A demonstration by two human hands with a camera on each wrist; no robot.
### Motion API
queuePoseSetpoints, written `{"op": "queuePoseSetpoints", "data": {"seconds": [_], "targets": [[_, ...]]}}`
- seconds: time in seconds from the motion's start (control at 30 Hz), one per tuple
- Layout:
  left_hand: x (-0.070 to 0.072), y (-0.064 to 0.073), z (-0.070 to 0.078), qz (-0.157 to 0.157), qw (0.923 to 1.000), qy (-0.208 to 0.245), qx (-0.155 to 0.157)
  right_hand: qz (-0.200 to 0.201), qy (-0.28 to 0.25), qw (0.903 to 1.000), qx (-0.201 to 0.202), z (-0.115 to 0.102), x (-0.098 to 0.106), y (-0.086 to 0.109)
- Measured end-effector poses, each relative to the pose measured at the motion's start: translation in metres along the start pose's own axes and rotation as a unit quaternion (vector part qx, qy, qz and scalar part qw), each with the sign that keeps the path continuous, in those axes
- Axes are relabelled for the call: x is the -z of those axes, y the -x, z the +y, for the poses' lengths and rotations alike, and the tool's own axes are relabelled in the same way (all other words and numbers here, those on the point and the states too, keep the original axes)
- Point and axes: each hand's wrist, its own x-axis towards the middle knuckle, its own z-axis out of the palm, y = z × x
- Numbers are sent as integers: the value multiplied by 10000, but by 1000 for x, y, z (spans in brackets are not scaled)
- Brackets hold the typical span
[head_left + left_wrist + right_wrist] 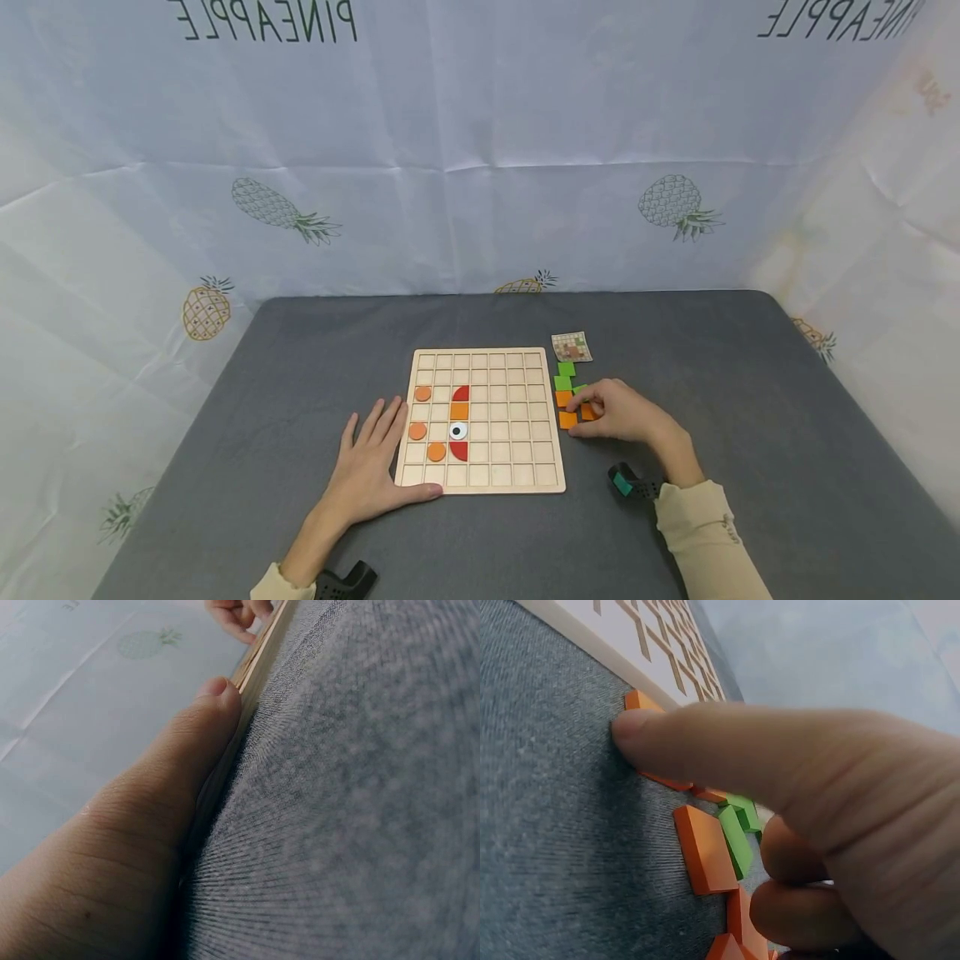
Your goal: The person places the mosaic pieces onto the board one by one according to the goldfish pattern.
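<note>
A light wooden grid board lies on the dark table. My left hand rests at its left side, fingers spread, with the thumb along the near edge. At the board's right side, my right hand pinches an orange square tile between thumb and index finger; the thumb covers part of this tile in the right wrist view. Beside it lie another orange tile and green tiles. On the board are orange discs, red quarter-round pieces, an orange square and an eye disc.
A small pattern card lies beyond the green tiles. More orange tiles lie under and around the right hand. Black wrist-worn devices sit at both wrists. A pineapple-printed cloth hangs behind the grey table.
</note>
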Motion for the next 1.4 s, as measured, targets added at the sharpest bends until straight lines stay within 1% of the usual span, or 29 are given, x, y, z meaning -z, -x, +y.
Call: {"op": "queuePoseSetpoints", "data": {"seconds": [0.27,0.43,0.57,0.73,0.97,1.2,1.4], "targets": [[-1,0,0,33,10000,-22,-27,67,133,9996,219,2,-3,-1],[0,0,0,14,10000,-23,-12,193,206,9993,257,0,-1,1],[0,-1,0,65,10000,-59,-30,290,196,9989,307,-2,1,2],[0,-1,1,94,9999,-40,-43,290,152,9987,393,-6,1,1],[-1,-1,1,21,9999,-103,-28,246,-72,9973,695,-20,2,-4],[0,1,1,15,10000,-26,-4,189,-51,9945,1025,-35,1,-15],[0,1,1,-25,10000,7,33,152,-31,9937,1110,-45,-3,-21]]}}
